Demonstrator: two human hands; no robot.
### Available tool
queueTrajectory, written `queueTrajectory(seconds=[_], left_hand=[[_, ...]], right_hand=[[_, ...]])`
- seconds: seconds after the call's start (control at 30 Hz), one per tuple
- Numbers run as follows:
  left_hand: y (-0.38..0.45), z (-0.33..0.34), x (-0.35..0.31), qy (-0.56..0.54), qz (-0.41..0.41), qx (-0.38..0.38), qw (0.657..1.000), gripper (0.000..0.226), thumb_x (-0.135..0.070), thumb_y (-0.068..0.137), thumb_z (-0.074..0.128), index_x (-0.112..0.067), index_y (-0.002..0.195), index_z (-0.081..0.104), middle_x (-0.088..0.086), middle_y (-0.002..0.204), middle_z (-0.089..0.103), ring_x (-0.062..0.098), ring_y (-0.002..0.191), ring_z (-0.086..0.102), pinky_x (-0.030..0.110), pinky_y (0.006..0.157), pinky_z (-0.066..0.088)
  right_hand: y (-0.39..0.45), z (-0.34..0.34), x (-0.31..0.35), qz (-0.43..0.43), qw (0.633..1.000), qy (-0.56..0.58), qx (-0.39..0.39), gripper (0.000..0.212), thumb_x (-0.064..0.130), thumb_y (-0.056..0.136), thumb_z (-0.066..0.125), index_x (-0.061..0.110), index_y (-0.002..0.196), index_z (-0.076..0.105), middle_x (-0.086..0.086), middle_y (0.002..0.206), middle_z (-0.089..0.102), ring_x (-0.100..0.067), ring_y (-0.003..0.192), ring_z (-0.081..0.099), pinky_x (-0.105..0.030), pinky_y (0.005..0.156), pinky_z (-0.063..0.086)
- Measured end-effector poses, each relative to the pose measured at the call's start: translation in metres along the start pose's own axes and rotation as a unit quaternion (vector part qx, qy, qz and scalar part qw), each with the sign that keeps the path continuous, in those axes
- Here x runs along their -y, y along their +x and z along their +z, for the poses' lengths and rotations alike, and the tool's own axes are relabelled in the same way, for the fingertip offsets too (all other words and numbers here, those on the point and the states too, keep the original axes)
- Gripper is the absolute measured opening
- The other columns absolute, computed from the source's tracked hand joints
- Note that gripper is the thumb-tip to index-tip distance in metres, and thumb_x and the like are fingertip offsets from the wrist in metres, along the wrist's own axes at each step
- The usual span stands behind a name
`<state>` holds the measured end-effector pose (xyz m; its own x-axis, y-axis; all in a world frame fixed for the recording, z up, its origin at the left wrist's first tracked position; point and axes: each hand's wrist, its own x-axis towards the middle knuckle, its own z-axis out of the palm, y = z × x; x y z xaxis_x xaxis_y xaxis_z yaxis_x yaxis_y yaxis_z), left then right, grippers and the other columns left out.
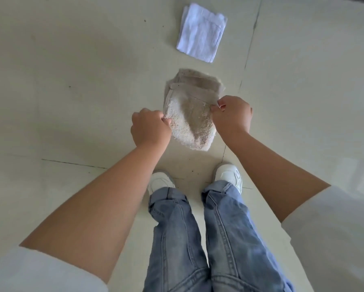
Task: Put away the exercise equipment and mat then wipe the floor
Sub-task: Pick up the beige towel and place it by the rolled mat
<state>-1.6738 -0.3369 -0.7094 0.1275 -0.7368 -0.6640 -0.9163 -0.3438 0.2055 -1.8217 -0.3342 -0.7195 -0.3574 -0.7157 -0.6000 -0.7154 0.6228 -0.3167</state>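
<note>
Both hands pinching beige towel (189, 114) at frame centre
Left hand (150, 128) & right hand (231, 115) — fingers closed on its side edges; soft, light, floppy.

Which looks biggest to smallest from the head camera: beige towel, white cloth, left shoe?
1. Fluffy beige folded towel, held nearer the camera, so unsure.
2. White folded cloth on the floor.
3. White left shoe, partly hidden.

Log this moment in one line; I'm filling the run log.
left hand: pinching beige terry towel | right hand: pinching it | folded white cloth: on floor
</note>
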Motion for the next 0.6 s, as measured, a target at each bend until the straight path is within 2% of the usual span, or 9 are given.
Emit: queueTrajectory(seconds=[0.1,0.2,0.23,0.3,0.37,0.47,0.6], left_hand=[[-0.052,-0.058,-0.023,0.016,0.033,-0.022,0.999,0.034,-0.018,0.093,0.051,0.013,0.087,0.062,0.026,0.072,0.05,0.047,0.101,0.056,0.047,0.077,0.048],[-0.11,-0.121,-0.059,0.03,0.091,-0.034,0.995,0.033,-0.015,0.091,0.054,0.017,0.084,0.059,0.024,0.063,0.043,0.049,0.099,0.055,0.048,0.076,0.047],[-0.129,-0.143,-0.076,0.045,0.116,-0.033,0.992,0.032,-0.015,0.092,0.054,0.016,0.086,0.061,0.024,0.068,0.048,0.048,0.1,0.053,0.047,0.077,0.045],[-0.165,-0.187,-0.117,0.083,0.163,-0.031,0.983,0.029,-0.017,0.093,0.052,0.009,0.094,0.065,0.026,0.093,0.057,0.041,0.105,0.05,0.043,0.08,0.043],[-0.198,-0.226,-0.161,0.121,0.215,-0.04,0.968,0.028,-0.019,0.093,0.051,0.003,0.1,0.067,0.024,0.108,0.057,0.037,0.11,0.048,0.041,0.083,0.043],[-0.251,-0.271,-0.23,0.152,0.295,-0.057,0.942,0.027,-0.02,0.093,0.051,0.001,0.1,0.067,0.021,0.111,0.057,0.036,0.113,0.047,0.041,0.086,0.043],[-0.341,-0.298,-0.319,0.177,0.408,-0.077,0.892,0.028,-0.021,0.094,0.048,-0.001,0.101,0.067,0.019,0.112,0.056,0.034,0.114,0.046,0.039,0.087,0.041]], right_hand=[[-0.054,-0.064,0.008,0.014,0.998,0.055,-0.011,0.025,0.01,0.086,0.051,-0.006,0.098,0.065,-0.021,0.103,0.068,-0.035,0.099,0.06,-0.036,0.096,0.037],[-0.108,-0.144,0.014,0.028,0.993,0.115,-0.025,0.024,0.009,0.085,0.055,-0.011,0.096,0.064,-0.026,0.1,0.068,-0.039,0.096,0.06,-0.044,0.09,0.048],[-0.124,-0.172,0.016,0.029,0.99,0.132,-0.033,0.024,0.009,0.085,0.055,-0.012,0.095,0.063,-0.027,0.099,0.067,-0.04,0.096,0.061,-0.044,0.086,0.05],[-0.154,-0.229,0.019,0.026,0.986,0.156,-0.054,0.023,0.009,0.086,0.057,-0.012,0.092,0.063,-0.026,0.097,0.067,-0.039,0.093,0.061,-0.042,0.08,0.051],[-0.181,-0.284,0.018,0.024,0.98,0.177,-0.085,0.021,0.01,0.087,0.057,-0.009,0.09,0.064,-0.024,0.095,0.068,-0.034,0.084,0.06,-0.038,0.076,0.05],[-0.221,-0.363,0.006,0.044,0.966,0.209,-0.146,0.02,0.012,0.087,0.057,-0.007,0.087,0.064,-0.019,0.086,0.067,-0.023,0.074,0.051,-0.031,0.067,0.043],[-0.283,-0.456,-0.032,0.083,0.934,0.251,-0.242,0.021,0.012,0.087,0.056,-0.008,0.087,0.063,-0.01,0.073,0.054,-0.022,0.069,0.047,-0.029,0.063,0.04]])
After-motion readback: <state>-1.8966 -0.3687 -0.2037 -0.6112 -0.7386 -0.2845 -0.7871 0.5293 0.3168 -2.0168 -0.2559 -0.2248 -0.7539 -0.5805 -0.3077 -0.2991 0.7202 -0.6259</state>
